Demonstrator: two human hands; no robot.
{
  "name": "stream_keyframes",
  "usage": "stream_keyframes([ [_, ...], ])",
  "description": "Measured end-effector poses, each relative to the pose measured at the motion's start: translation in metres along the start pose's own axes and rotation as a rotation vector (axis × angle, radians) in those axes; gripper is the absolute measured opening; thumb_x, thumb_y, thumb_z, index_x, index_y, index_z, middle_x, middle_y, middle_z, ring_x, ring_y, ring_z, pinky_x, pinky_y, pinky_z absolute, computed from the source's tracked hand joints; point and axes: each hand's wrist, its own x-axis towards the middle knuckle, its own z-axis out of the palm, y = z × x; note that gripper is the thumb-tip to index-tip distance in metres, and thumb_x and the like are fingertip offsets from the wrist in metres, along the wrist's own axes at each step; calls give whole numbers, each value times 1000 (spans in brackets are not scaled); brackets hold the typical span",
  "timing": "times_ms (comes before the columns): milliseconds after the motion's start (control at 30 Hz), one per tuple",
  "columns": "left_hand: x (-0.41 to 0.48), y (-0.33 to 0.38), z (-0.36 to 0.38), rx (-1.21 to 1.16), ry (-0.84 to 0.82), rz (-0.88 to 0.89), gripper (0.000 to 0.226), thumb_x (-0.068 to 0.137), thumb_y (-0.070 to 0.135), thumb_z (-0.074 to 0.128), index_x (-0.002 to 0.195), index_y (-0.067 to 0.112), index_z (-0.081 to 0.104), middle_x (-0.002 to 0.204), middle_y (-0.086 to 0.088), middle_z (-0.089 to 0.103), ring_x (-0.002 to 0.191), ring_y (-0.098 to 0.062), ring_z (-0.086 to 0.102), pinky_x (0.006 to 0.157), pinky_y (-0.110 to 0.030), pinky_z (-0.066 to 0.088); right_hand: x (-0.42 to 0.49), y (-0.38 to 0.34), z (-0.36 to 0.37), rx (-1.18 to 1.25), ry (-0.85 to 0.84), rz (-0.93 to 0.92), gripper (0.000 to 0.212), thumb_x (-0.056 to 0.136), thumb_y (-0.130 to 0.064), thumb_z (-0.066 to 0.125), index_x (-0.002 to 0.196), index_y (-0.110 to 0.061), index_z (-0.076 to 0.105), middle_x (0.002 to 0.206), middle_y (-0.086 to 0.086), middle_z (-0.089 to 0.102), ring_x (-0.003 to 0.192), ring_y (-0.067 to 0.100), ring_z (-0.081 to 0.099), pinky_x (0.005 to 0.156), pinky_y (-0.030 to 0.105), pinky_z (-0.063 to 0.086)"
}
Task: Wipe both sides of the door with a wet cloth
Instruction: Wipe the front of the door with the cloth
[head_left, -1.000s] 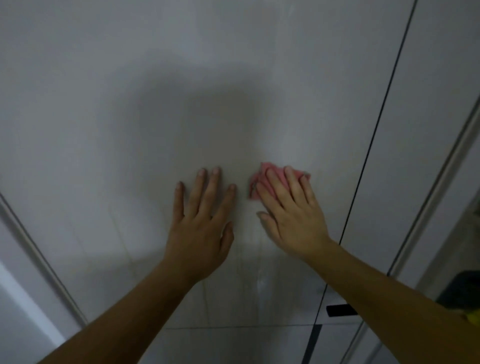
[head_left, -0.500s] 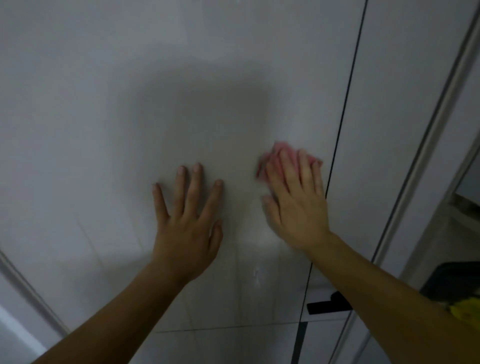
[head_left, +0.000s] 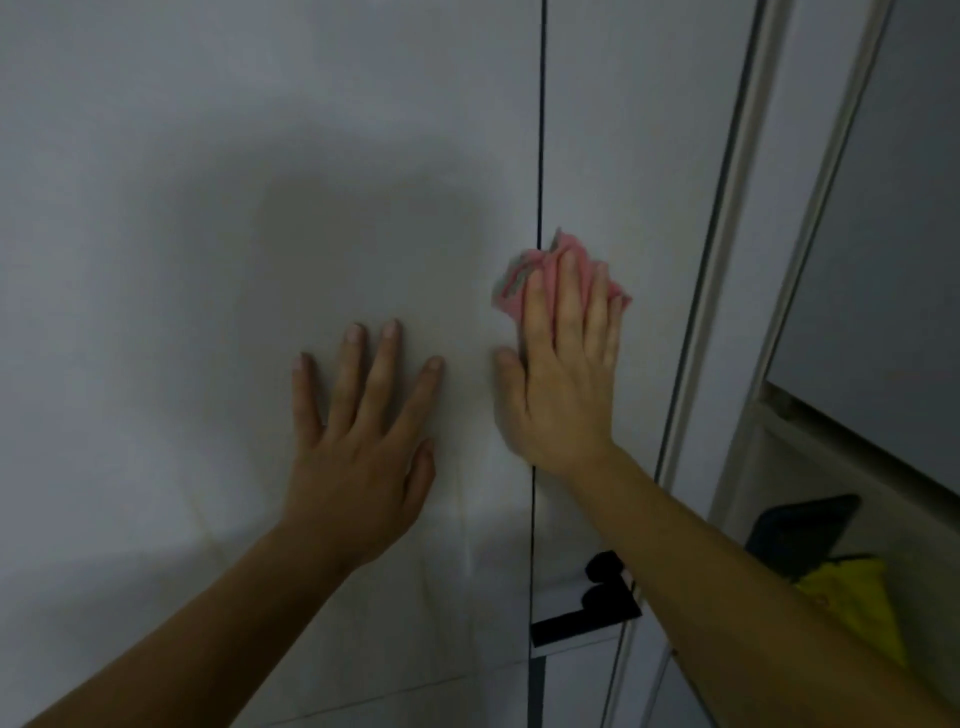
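A pale grey door (head_left: 260, 182) fills most of the view, with a thin dark vertical line (head_left: 540, 130) running down it. My right hand (head_left: 563, 374) presses a crumpled pink cloth (head_left: 511, 291) flat against the door, right over that dark line; the cloth pokes out above and to the left of my fingers. My left hand (head_left: 363, 431) lies flat on the door to the left, fingers spread, holding nothing. Part of the black door handle (head_left: 597, 608) shows below my right forearm.
The pale door frame (head_left: 727, 260) runs up the right side. Beyond it at the lower right sit a dark object (head_left: 800, 535) and something yellow (head_left: 857, 608). Faint streaks mark the door below my hands.
My right hand has slid the pink cloth to the right and a little upward, onto the dark vertical line. My left hand stays flat on the door. The view has turned to the right.
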Motion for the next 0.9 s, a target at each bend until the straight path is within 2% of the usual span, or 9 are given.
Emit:
stream_keyframes([
  [67,13,10,0,-6,13,-4,67,98,41,40,159,16,31,168,-22,12,156,-44,6,119,-72,6,-11,5,0,3,-18,-11,68,106,-40,36,161,-11,12,168,12,3,156,39,-3,126,53,-4],
  [167,22,20,1,-9,5,-5,66,98,41,41,159,16,33,168,-21,12,156,-45,6,117,-75,7,-64,12,2,-30,-138,-41,74,106,-44,36,164,-19,-4,171,6,-14,157,36,-8,126,53,-3],
  [267,18,25,4,3,13,-22,68,97,41,44,159,15,33,168,-22,13,155,-45,7,116,-76,8,-58,21,-2,-32,-134,-30,72,107,-45,32,163,-22,-7,171,2,-15,157,37,-5,126,55,0],
  [400,14,28,8,4,8,-5,68,97,41,43,159,15,33,167,-24,13,156,-44,8,116,-77,6,26,33,-18,-1,39,169,65,109,-40,25,161,-7,6,169,21,3,156,44,3,126,56,-4],
  [467,3,31,11,0,-10,6,68,95,41,44,157,14,35,167,-24,14,156,-44,9,116,-76,7,27,33,-19,32,101,226,64,108,-38,24,159,0,12,168,27,10,156,44,5,126,58,-2],
  [567,-18,29,16,16,-57,25,67,94,40,43,155,14,41,167,-24,15,156,-43,11,117,-75,8,-46,21,-7,46,20,346,67,109,-39,21,160,2,8,168,26,4,157,42,2,125,62,3],
  [667,-32,24,20,32,-81,32,67,93,41,42,154,15,42,167,-24,17,155,-43,14,115,-76,9,-110,10,9,59,-45,444,69,109,-41,22,161,-6,-8,168,23,-2,157,41,0,123,66,7],
  [800,-33,24,25,14,-73,38,66,93,39,43,155,14,41,166,-25,17,155,-45,12,116,-76,5,-71,13,10,78,69,485,66,109,-42,16,159,-5,-7,168,20,-3,157,41,0,127,52,-7],
  [900,-34,23,30,1,-65,38,66,95,38,43,155,13,40,167,-26,14,155,-47,9,115,-77,4,-74,7,18,96,139,575,65,110,-39,17,158,0,0,168,23,2,157,38,-1,127,49,-6],
])
